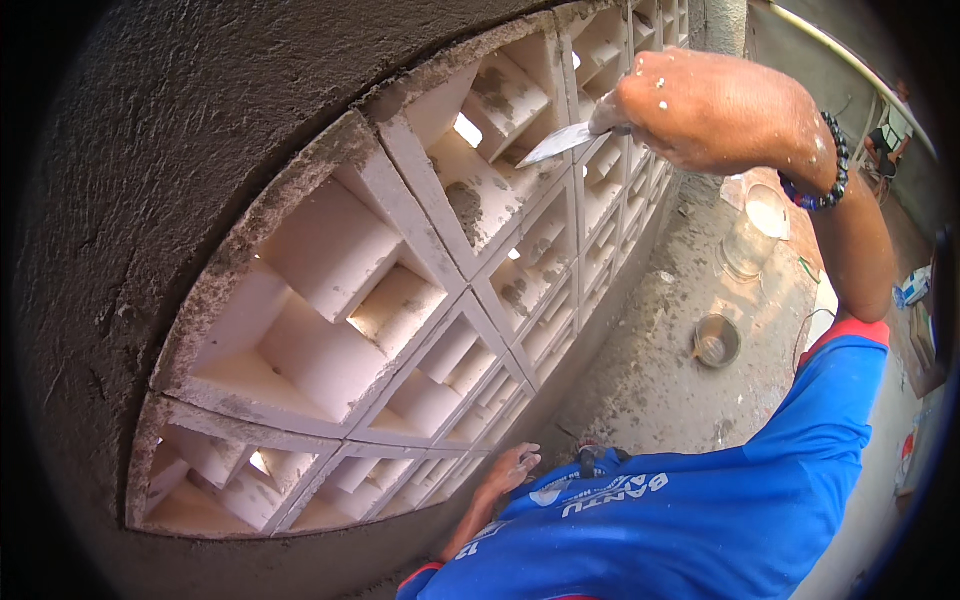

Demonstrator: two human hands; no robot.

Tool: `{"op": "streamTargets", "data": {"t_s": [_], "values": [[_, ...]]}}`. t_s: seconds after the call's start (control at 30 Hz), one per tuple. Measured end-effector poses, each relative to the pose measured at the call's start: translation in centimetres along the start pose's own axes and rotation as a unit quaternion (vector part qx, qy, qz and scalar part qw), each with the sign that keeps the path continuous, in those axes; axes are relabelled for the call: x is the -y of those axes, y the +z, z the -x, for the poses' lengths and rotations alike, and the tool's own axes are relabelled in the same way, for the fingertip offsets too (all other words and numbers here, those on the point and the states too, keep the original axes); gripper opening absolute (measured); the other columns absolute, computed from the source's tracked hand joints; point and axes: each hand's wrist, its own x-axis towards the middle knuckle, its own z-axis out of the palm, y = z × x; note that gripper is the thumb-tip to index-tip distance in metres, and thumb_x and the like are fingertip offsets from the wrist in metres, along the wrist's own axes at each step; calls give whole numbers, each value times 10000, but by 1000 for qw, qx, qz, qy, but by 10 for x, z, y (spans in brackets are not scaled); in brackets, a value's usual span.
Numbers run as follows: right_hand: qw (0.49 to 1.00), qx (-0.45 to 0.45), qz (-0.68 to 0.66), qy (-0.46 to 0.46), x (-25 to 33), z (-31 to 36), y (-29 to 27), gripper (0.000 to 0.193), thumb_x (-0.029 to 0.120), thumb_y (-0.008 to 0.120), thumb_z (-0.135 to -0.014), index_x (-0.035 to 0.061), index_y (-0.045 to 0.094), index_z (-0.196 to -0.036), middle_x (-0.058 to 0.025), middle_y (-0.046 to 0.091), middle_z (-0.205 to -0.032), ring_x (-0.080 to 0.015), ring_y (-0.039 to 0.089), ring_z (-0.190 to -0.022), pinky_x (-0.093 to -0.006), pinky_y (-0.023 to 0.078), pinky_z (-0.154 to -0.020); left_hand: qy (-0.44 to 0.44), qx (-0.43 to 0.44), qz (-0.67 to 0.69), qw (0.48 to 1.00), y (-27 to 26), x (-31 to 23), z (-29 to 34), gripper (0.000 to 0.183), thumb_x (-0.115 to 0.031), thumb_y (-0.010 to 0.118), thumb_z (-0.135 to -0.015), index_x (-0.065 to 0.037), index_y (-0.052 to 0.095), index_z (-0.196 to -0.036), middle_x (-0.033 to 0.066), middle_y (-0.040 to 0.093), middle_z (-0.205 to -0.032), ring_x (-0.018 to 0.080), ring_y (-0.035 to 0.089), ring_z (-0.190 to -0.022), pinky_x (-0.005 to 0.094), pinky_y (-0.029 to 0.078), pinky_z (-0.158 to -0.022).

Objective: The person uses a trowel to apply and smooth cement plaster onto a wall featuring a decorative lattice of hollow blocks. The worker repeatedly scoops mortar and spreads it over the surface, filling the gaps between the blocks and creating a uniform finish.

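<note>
Blue shirt, approx. 5 o'clock, is bearing wht block lettering across its front, running upside-down in view. Sm. wht print is sitting beside it, mostly too tiny to read. Short wht marking, approx. 6 o'clock on shirt, is looking like digits.

A bucket stands on the spattered floor, with a smaller round bowl near it. In the background at upper right is another person.

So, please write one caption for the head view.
Right hand holding a blade beside pale openwork blocks; left hand lower.
</note>
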Motion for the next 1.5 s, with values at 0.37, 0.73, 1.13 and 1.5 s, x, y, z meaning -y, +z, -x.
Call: {"op": "streamTargets", "data": {"t_s": [0.37,0.73,1.13,1.5], "values": [[995,-36,-89,11,21,27,63,100,20,551,-785,-40,574,-862,-215,600,-775,-385,624,-773,-462,511,-697,41,23,-20,999,-2,5,-15,438,-313,569,-949,-19,559,-1274,206,622,-1219,349,600,-1117,419,465,-943],[994,-82,-57,-44,18,-8,87,274,25,551,-801,-3,601,-1068,-135,593,-792,-304,606,-834,-418,494,-748,36,47,-45,997,2,-3,-19,427,-319,570,-950,-39,566,-1272,200,616,-1232,348,598,-1123,424,465,-944],[998,12,-46,-38,20,-24,71,144,56,570,-807,2,619,-932,-154,600,-795,-325,625,-811,-417,507,-750,30,50,-48,997,2,-4,-19,428,-300,570,-952,-30,556,-1284,192,620,-1230,320,583,-1153,408,446,-977],[994,-80,-20,-71,3,-14,51,113,71,574,-801,10,610,-889,-156,620,-816,-325,629,-828,-428,517,-737,24,40,-41,998,5,-7,-23,433,-315,563,-958,-42,546,-1294,197,621,-1229,342,585,-1151,416,450,-969]]}}
